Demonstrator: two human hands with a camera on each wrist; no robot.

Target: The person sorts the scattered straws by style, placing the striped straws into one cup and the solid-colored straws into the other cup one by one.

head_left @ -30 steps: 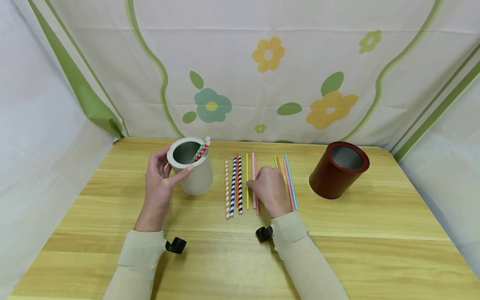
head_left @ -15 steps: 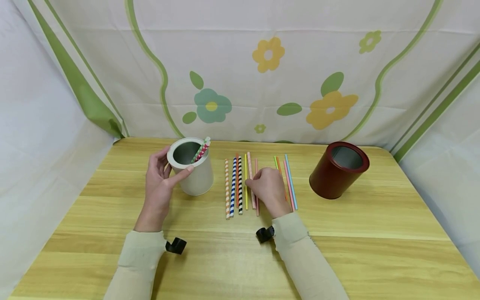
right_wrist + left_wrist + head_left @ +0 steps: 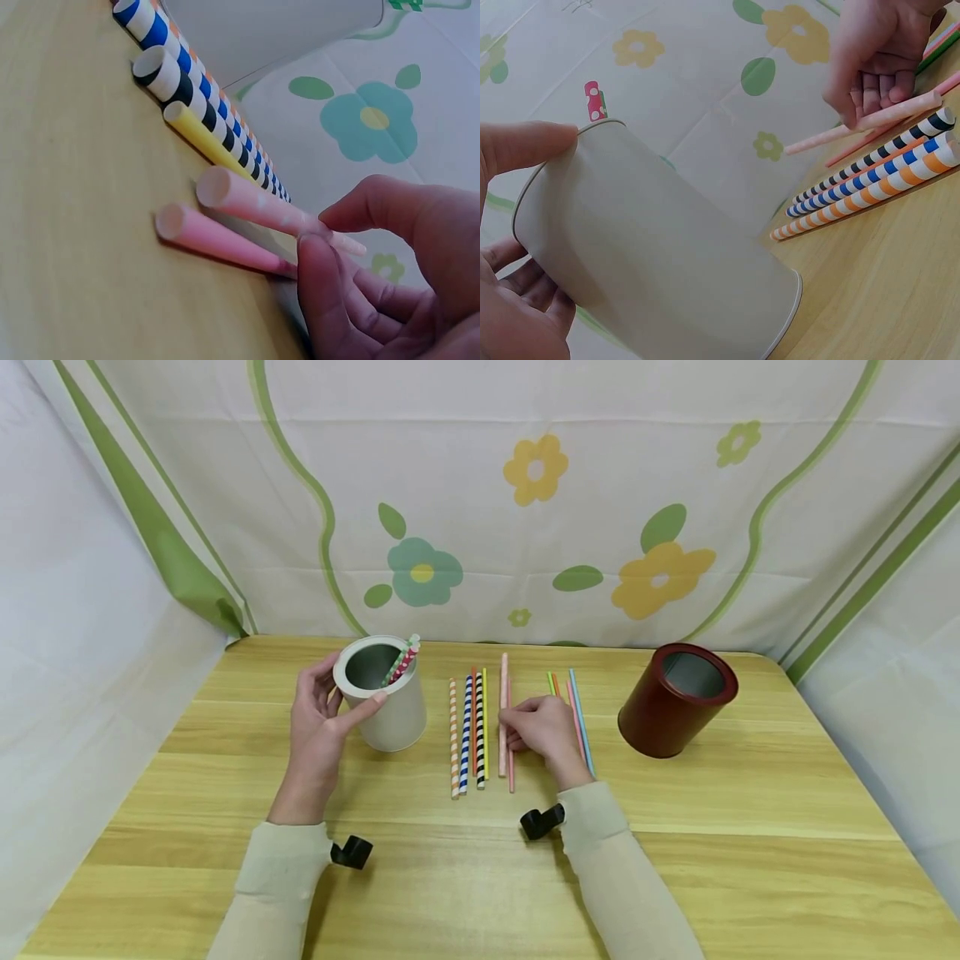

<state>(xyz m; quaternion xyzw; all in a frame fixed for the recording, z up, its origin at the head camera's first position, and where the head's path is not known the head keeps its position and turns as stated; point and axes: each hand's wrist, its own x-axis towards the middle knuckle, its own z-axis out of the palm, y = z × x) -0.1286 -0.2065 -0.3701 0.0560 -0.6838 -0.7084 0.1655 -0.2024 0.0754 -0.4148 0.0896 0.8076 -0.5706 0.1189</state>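
Got pale pink straw [image 3: 503, 681] w/ faint white dots pinched btwn thumb and finger of R hand [image 3: 542, 727], abt mid surface [image 3: 435, 877], nearer the far edge than the near edge. In R wrist view, looks a bit up off the wood. Just under and to the R, lying by the same fingers: plain pink straw [image 3: 512, 777]. Gripping white can [image 3: 393, 718] w/ L hand [image 3: 317, 739], thumb on the rim, other fingers bent round the L side. Standing nr the far edge, twd the far L corner. Inside, leaning on the R side of the rim: red dotted straw [image 3: 405, 665] and green straw [image 3: 393, 668], tops poking out. Btwn white can and R hand, lying in a row, ends to far edge, L to R: orange-striped straw [image 3: 453, 743], blue-striped straw [image 3: 466, 735], thin orange straw [image 3: 474, 693], black-striped straw [image 3: 480, 735], yellow straw [image 3: 486, 718]. On the other side of R hand, part hidden by it: lime straw [image 3: 551, 681], 2nd orange straw [image 3: 556, 685], 2nd pink straw [image 3: 576, 722], blue straw [image 3: 582, 722]. Nr the far R corner, standing well apart from both hands: dk red can [image 3: 656, 714]. Behind far edge, hanging: flower cloth [image 3: 480, 485].
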